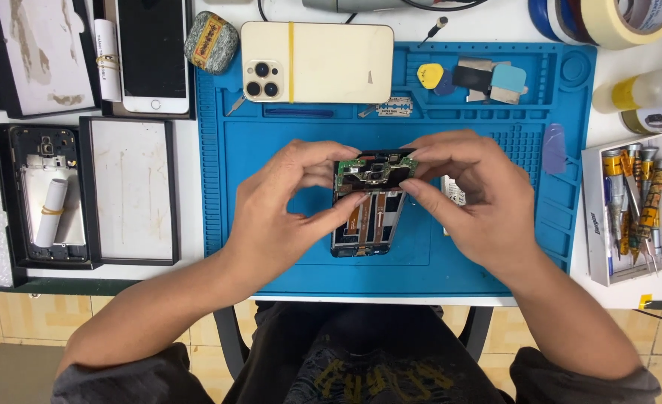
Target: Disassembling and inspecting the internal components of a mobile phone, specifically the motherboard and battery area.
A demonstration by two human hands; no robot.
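Over blue mat [271, 150] on bench [196, 127]: left hand [282, 206] and right hand [469, 198] both pinch the opened phone [371, 202], fingers curled narrow around its top end.

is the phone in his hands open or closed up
Open: the phone has no back cover, showing circuit board and flex cables, held by left hand and right hand.

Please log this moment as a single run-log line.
left hand: holds opened phone | right hand: pinches its top edge | base: blue mat
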